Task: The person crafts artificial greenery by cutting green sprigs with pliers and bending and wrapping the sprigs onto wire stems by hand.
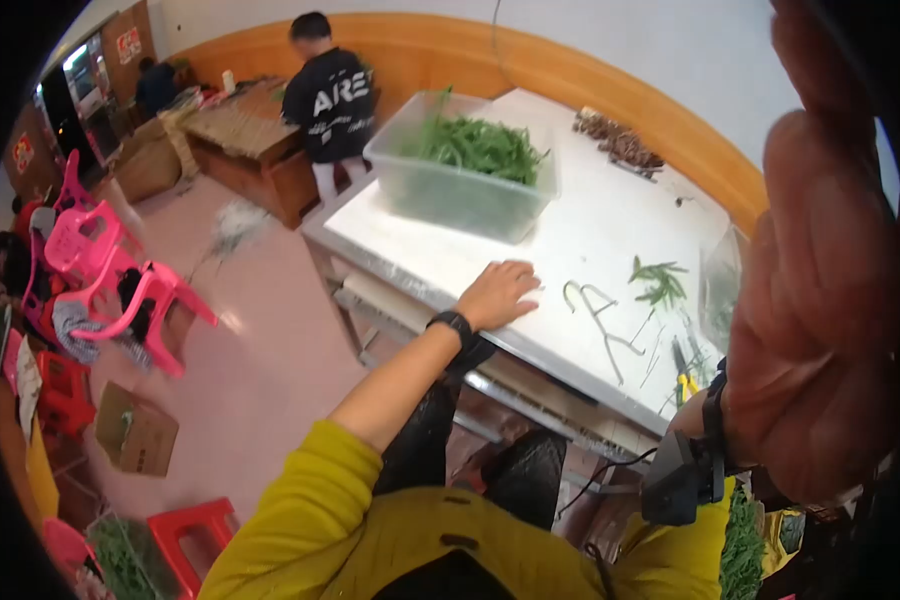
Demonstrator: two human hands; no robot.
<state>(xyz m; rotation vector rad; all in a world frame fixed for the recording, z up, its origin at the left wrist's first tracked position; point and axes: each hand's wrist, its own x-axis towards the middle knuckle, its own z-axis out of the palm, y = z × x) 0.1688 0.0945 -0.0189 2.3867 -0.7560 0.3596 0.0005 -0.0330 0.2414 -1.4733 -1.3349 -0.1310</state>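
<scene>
My left hand (497, 295) rests flat on the near edge of the white table (420, 231), fingers slightly apart and nothing in it. Just beyond it stands a clear plastic bin (450, 205) with green leafy stems (485, 148) inside. My right hand (820, 290) is raised very close to the camera at the right, large and blurred; what its fingers do is hard to make out. Between the hands lie green wire pieces (600, 330), a small leafy sprig (658, 281) and yellow-handled pliers (685, 385).
A brown dried bundle (618, 143) lies at the table's back edge. A person in a black shirt (330, 100) stands by a wooden desk (240, 125). Pink chairs (90, 240), a cardboard box (135, 432) and a red stool (192, 530) are on the left.
</scene>
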